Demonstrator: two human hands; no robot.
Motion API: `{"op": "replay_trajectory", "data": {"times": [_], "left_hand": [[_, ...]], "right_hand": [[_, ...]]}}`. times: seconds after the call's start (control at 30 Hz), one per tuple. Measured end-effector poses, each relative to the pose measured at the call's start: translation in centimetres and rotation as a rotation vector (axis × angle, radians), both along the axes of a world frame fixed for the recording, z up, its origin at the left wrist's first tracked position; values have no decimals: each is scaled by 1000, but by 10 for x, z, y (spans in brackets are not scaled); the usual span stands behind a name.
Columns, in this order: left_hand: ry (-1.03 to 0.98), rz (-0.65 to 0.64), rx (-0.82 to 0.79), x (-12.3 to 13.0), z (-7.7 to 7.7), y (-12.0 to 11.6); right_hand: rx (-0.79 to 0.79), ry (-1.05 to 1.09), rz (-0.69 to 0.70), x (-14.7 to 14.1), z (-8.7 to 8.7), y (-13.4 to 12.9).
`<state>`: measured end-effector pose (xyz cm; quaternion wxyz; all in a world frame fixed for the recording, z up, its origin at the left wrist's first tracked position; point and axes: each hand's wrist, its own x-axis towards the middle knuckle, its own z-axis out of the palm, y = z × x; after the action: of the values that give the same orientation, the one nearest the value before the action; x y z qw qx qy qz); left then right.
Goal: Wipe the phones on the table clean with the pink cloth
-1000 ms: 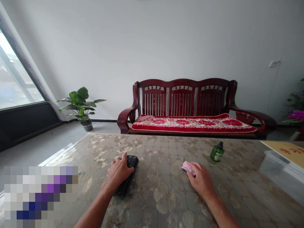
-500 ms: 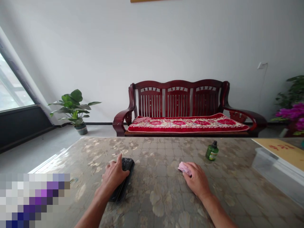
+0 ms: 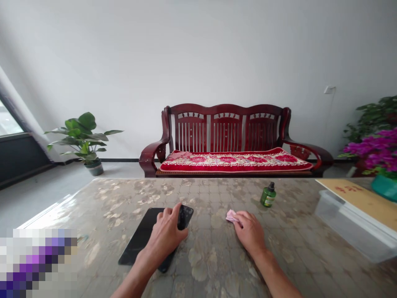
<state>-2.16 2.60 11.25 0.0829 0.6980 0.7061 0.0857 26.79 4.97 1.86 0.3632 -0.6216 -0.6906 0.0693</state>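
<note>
Cloth (image 3: 231,215): crumpled pink, pinched in right hand's (image 3: 238,221) fingers, five o'clock.
Phone (image 3: 186,214): glossy, dark, seven o'clock; left hand (image 3: 180,223) grips it, thumb and forefinger apart, hiding its middle.
Tablet (image 3: 138,238): smooth black, partly covered.

Tablet (image 3: 139,234) on table (image 3: 211,256), left of bottle (image 3: 268,196), bench (image 3: 226,126) behind

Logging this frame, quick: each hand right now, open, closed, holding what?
Left hand: over the dark flat item, thumb spread; whether it grips cannot be told.
Right hand: closed, holding the pink cloth.
</note>
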Motion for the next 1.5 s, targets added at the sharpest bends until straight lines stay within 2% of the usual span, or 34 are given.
{"op": "replay_trajectory", "data": {"times": [0.17,0.33,0.63,0.77,0.87,0.93,0.97,1.03,1.07,1.17,1.23,1.33,1.5], "left_hand": [[-25,-82,-72,48,-15,1],[12,-87,-91,75,-30,10],[22,-73,-87,91,-36,23],[7,-76,-70,90,-33,24],[-31,-133,-15,97,-33,20],[-192,-207,19,109,-38,15],[-402,-246,31,117,-41,13],[-1012,-197,-113,136,-49,10],[-1323,-94,-225,145,-52,9],[-1539,-60,-327,167,-58,9],[-1606,-55,-345,175,-58,11],[-1716,0,-366,178,-59,15],[-1801,159,-300,177,-69,21]], "right_hand": [[-38,161,-77,5,0,2],[-44,393,-169,14,-2,5],[-67,854,-198,24,-8,11],[-80,967,-191,23,-7,11],[-86,1013,-179,19,-3,10],[-91,1040,-158,17,1,9],[-92,1053,-144,15,3,8],[-92,1069,-110,14,8,7],[-92,1073,-91,13,10,6],[-107,1088,-35,11,17,4],[-134,1120,-17,9,20,3],[-183,1184,-16,8,22,1],[-237,1267,-14,10,22,1]]}}
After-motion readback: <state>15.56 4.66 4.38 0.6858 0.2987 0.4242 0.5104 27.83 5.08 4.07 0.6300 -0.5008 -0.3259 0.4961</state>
